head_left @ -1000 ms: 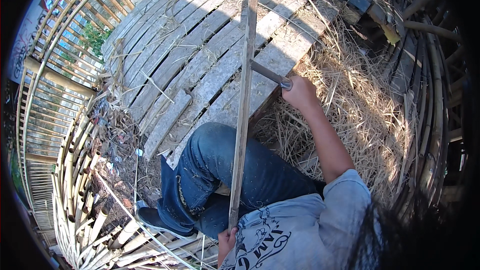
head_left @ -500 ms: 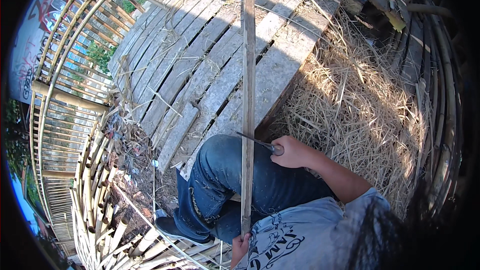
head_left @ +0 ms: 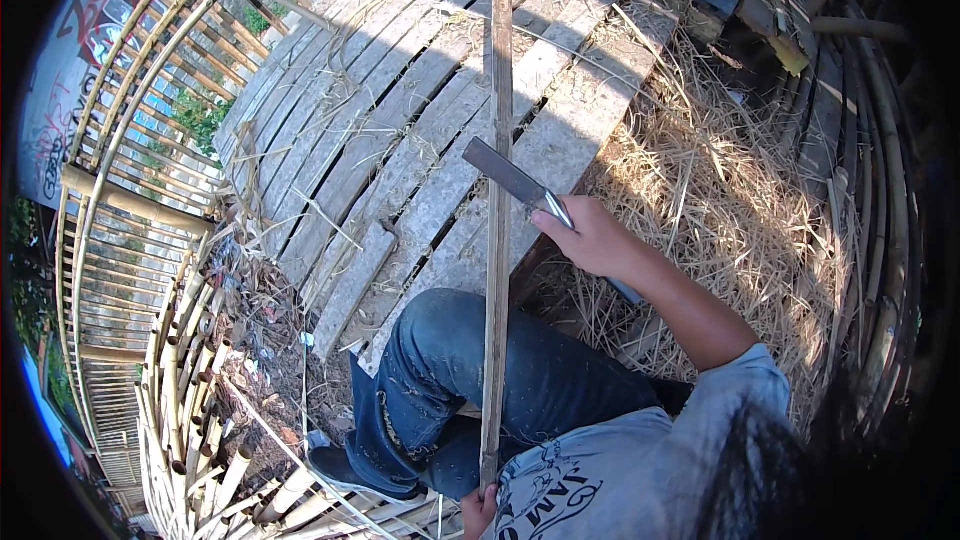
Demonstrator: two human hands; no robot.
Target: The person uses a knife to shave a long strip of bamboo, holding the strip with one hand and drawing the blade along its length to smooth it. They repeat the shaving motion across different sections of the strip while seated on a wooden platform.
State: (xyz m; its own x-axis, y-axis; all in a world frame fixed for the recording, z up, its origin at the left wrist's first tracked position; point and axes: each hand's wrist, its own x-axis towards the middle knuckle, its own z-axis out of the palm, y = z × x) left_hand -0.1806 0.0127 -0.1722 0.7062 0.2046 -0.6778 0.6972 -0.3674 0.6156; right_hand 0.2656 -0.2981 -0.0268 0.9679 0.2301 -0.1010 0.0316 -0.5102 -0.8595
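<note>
A long, narrow strip of wood or split bamboo (head_left: 499, 270) runs from my waist over my thigh and out past the top of the picture. Its near end is gripped low down by my left hand (head_left: 480, 512), which is partly cut off by the lower edge. My right hand (head_left: 595, 237) is wrapped round the handle of a broad, square-ended knife (head_left: 507, 175). The dark blade points up and left and crosses over the strip; whether it touches the strip I cannot tell. My bent leg in blue jeans (head_left: 470, 350) lies under the strip.
A platform of weathered planks (head_left: 400, 130) stretches ahead, with a loose short board (head_left: 355, 285) on its near edge. Straw-like shavings (head_left: 730, 230) pile up on the right. Cut bamboo poles (head_left: 190, 410) lie at the lower left, beside a bamboo fence (head_left: 140, 270).
My right hand has moved forward along the strip, away from my knee, and the knife has turned so its broad side shows. My left hand still grips the near end.
</note>
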